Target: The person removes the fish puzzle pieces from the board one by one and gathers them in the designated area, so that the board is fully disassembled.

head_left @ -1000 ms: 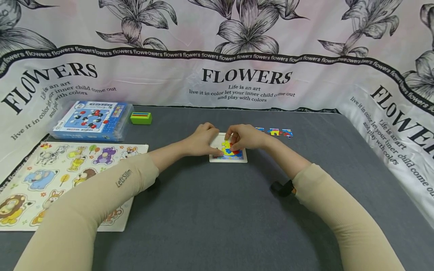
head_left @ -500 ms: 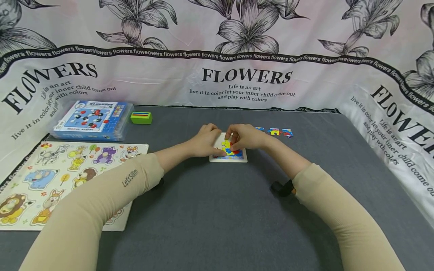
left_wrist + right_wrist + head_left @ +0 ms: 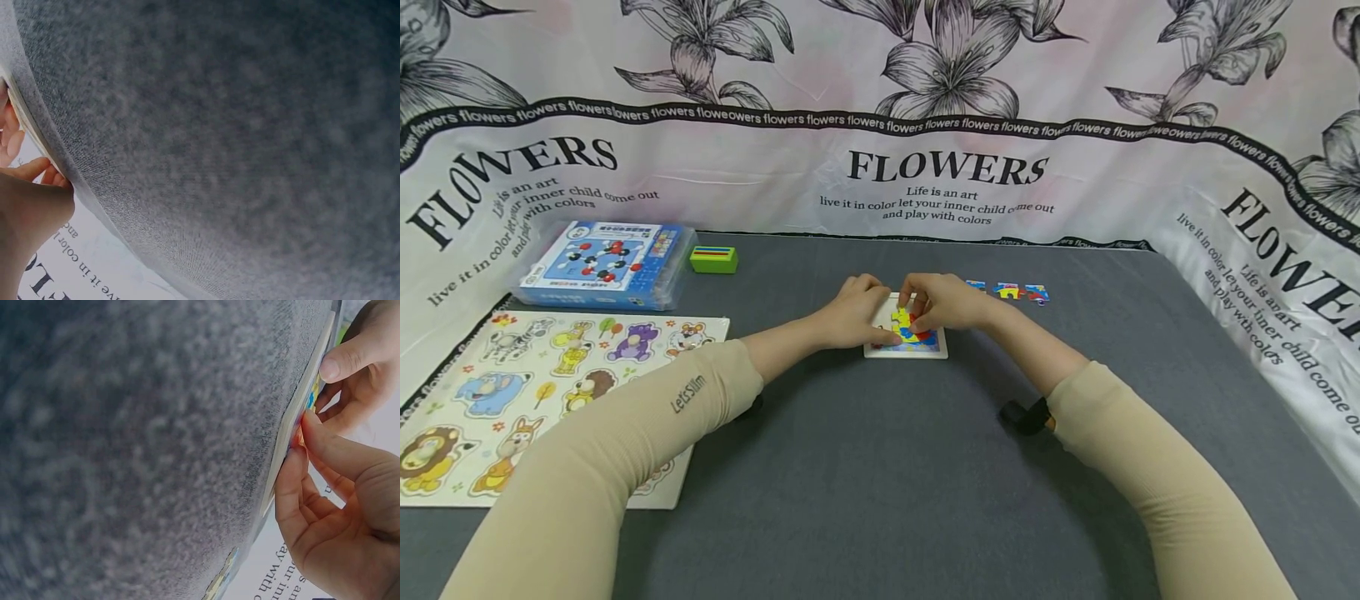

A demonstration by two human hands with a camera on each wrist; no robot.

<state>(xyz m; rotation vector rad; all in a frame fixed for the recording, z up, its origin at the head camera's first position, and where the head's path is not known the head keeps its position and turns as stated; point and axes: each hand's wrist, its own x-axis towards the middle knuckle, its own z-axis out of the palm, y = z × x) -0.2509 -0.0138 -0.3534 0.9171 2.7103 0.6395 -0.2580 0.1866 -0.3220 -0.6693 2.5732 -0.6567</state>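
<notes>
A small white-framed jigsaw tray (image 3: 906, 355) lies on the grey table in the head view, partly filled with yellow, red and blue pieces. My left hand (image 3: 852, 315) holds the tray at its left side, the thumb lying over the front left part. On the right, my right hand (image 3: 946, 302) pinches a red jigsaw piece (image 3: 922, 334) between thumb and fingers, low over the tray; the fingers hide much of it. The right wrist view shows both hands (image 3: 347, 519) close together at the tray's edge (image 3: 284, 437). Loose jigsaw pieces (image 3: 1007, 292) lie just beyond the right hand.
A large animal puzzle board (image 3: 542, 396) lies on the left, partly under the left forearm. Behind it sit a blue plastic box (image 3: 602, 262) and a green block (image 3: 713, 262). A flower-printed cloth (image 3: 760, 179) hangs along the table's far edge.
My left hand and forearm have shifted slightly right, the thumb reaching a little further over the tray. The right hand stays in place on the red jigsaw piece.
</notes>
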